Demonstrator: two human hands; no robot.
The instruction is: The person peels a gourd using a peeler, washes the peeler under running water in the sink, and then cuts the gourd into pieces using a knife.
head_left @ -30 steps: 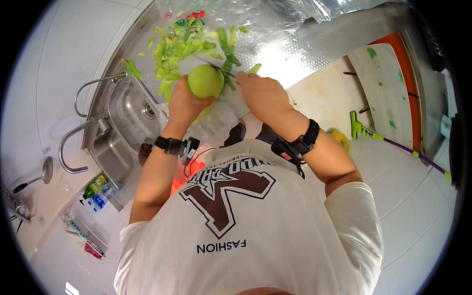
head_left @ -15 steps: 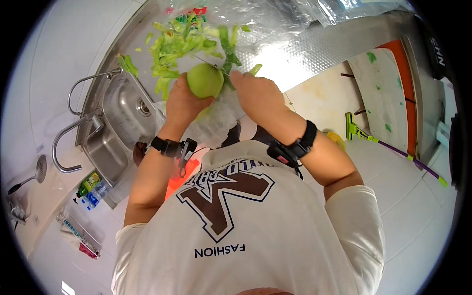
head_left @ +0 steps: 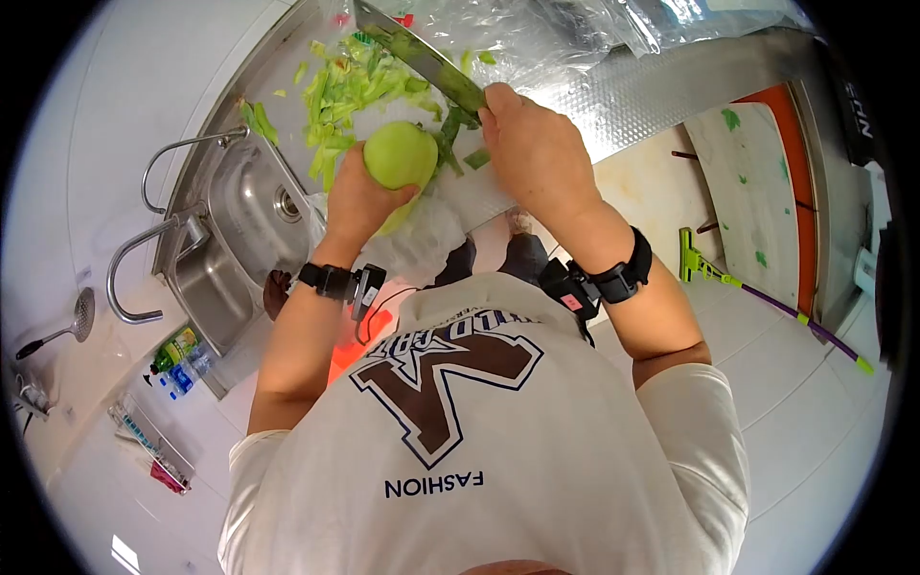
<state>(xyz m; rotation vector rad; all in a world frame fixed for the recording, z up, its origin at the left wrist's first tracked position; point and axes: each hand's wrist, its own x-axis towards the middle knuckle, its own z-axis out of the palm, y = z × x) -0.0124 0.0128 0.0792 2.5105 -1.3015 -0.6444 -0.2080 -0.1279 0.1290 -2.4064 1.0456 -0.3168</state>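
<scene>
My left hand is closed around a smooth, round, pale green vegetable, held above the counter. In my right hand is a kitchen knife; its broad blade points up and to the left, apart from the vegetable, and the handle is hidden in my fist. Green peelings lie heaped on the counter just beyond my left hand. Clear plastic lies crumpled below the vegetable.
A steel double sink with curved taps is on the left. More plastic sheeting covers the back of the metal counter. At the right are a board with an orange edge and a green-headed mop.
My right hand has moved right, away from the vegetable, and the knife blade now shows broadside, raised over the counter. My left hand keeps the vegetable in nearly the same place.
</scene>
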